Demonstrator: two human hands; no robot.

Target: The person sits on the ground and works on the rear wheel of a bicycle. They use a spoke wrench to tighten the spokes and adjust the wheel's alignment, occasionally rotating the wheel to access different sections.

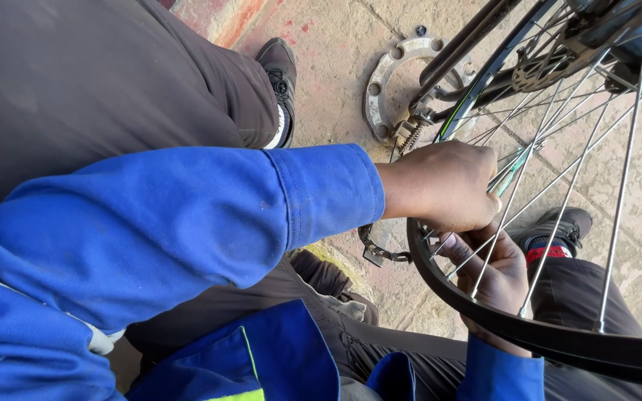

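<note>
Wheel (559, 186) stands upright between the knees, left hand (443, 186) clenched over the rim (440, 278), right hand (495, 278) gripping spokes (518, 182) beneath, steadying it.

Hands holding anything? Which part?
Both hands grip the bicycle wheel at its rim: left hand on the rim's top edge, right hand reaching through the spokes below.

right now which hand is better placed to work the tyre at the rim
Left, likely. The left hand is closed over the tyre at the rim edge; the right hand sits behind the spokes, reaching through them.
</note>
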